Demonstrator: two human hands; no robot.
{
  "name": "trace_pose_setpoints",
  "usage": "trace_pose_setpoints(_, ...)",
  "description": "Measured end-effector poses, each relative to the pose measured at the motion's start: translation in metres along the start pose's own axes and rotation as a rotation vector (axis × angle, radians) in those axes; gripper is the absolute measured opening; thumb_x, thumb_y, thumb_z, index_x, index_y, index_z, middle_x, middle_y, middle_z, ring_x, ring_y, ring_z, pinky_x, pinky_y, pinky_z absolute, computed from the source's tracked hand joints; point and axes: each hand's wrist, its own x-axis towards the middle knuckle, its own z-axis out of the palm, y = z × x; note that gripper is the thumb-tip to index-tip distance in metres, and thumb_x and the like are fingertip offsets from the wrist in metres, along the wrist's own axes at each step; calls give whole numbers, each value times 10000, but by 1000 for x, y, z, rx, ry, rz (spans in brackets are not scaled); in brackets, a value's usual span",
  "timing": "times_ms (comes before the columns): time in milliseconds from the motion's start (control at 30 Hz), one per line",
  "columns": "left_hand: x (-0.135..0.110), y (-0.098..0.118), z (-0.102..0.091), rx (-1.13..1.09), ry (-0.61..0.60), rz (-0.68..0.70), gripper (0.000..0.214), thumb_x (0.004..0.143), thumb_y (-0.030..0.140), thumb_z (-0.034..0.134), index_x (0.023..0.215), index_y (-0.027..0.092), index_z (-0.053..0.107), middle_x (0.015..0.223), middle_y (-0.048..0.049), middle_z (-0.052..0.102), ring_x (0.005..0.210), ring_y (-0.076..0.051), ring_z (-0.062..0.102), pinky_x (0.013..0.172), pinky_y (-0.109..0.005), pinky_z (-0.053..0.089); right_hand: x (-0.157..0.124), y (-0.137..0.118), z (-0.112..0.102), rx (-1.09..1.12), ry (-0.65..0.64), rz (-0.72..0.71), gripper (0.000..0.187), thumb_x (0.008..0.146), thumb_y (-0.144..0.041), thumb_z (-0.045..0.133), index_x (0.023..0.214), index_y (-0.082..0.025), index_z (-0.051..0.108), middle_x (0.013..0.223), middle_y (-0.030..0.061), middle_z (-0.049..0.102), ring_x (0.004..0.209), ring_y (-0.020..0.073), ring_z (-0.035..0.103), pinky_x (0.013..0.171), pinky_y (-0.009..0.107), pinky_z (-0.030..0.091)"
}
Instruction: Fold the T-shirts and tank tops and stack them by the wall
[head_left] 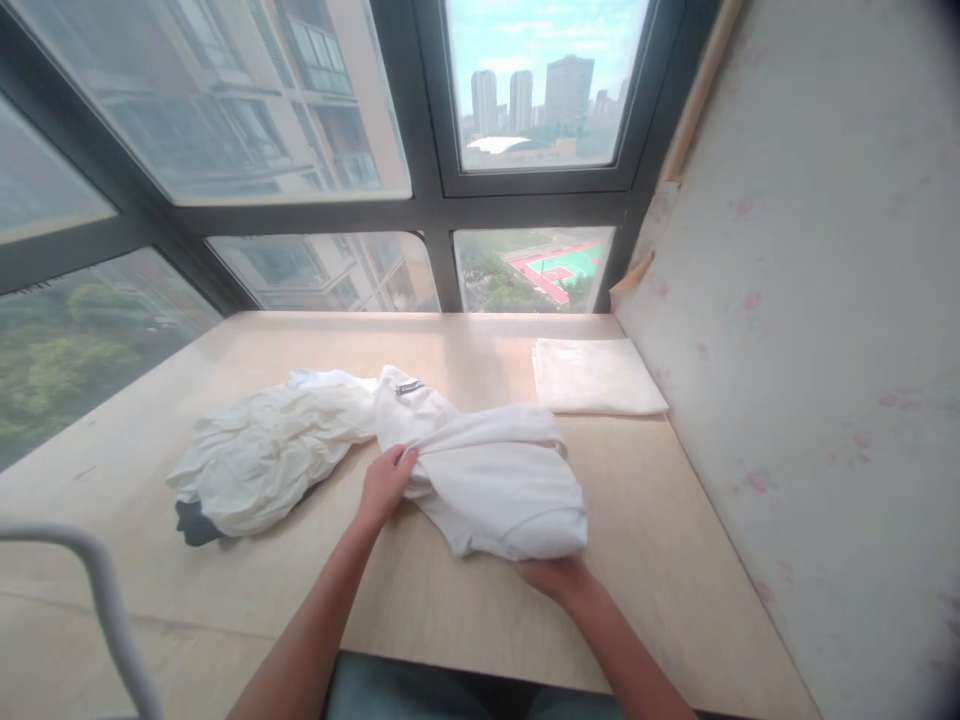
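Note:
A partly folded white shirt (495,475) lies bunched across the middle of the wooden surface, one end lifted toward me. Pinching its left part is my left hand (386,485), thumb on top of the cloth. My right hand (555,575) holds the near right edge from below, and the fabric hides its fingers. A small dark striped mark (409,387) shows on the shirt's far left part. That part touches or lies very near a crumpled cream garment (274,455) with a dark patch (199,523) at its near end.
A flat folded white cloth (600,377) lies at the back right, beside the flower-patterned wall (795,350). Dark window frames (435,215) border the back and left of the wooden surface (442,620). A curved pale tube (105,590) stands at the near left.

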Motion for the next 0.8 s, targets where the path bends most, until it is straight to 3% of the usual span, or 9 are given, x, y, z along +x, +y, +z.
trace_pose_setpoints(100, -16, -17, -8, -9, 24, -7, 333, 854, 483, 555, 710, 191, 623, 662, 21, 584, 721, -175, 539, 699, -269, 408, -1, 1, -10, 147, -108, -54, 593, 855, -388, 612, 1433, -272, 543, 1434, 66, 557, 1373, 326, 464, 1145, 499, 389)
trace_pose_setpoints(233, -49, -16, -9, -118, -41, -5, 319, 831, 494, 565, 802, 194, 671, 723, 9, 645, 714, -172, 551, 675, -257, 419, -1, 10, -19, 386, -2, -26, 482, 909, -435, 546, 1340, -236, 628, 1361, 102, 619, 1328, 308, 518, 1130, 490, 409)
trace_pose_setpoints(333, -74, 0, -13, -265, -75, -17, 362, 880, 520, 526, 887, 185, 667, 766, -4, 667, 710, -169, 583, 655, -258, 455, -1, 16, -20, 541, 92, 53, 447, 973, -453, 443, 1290, -225, 659, 1297, 119, 659, 1289, 287, 559, 1102, 471, 441)
trace_pose_setpoints(433, -80, 30, -28, -588, 27, -49, 322, 857, 494, 612, 950, 191, 665, 821, -6, 689, 737, -166, 616, 694, -265, 493, -1, 16, -20, 593, 95, 72, 453, 950, -499, 454, 1226, -235, 698, 1225, 130, 695, 1217, 302, 612, 1053, 488, 484)
trace_pose_setpoints(533, -57, 68, -49, -818, 211, 3, 278, 797, 453, 707, 887, 194, 665, 755, 19, 655, 673, -123, 591, 630, -216, 481, -1, 12, -25, 671, 38, 95, 447, 884, -546, 524, 1171, -269, 726, 1135, 117, 729, 1136, 313, 657, 981, 483, 534)
trace_pose_setpoints(633, -9, 90, -65, -782, 343, 181, 252, 818, 439, 682, 841, 193, 635, 716, 38, 589, 624, -88, 536, 575, -182, 442, 1, 5, -37, 845, 18, 175, 426, 841, -580, 572, 1052, -261, 760, 1028, 98, 751, 1058, 314, 684, 948, 463, 543)
trace_pose_setpoints(733, 45, 88, -67, -369, 347, 287, 277, 879, 465, 553, 892, 197, 625, 720, 28, 570, 596, -99, 495, 556, -205, 429, -3, -1, -53, 1026, 2, 261, 436, 862, -580, 583, 918, -187, 764, 918, 96, 756, 928, 300, 706, 885, 442, 555)
trace_pose_setpoints(800, 68, 78, -60, -94, 308, 303, 280, 871, 447, 535, 936, 191, 630, 778, -2, 617, 628, -125, 519, 585, -238, 450, -12, -4, -61, 1109, 25, 352, 433, 861, -574, 614, 856, -165, 754, 852, 92, 754, 846, 282, 707, 831, 406, 559)
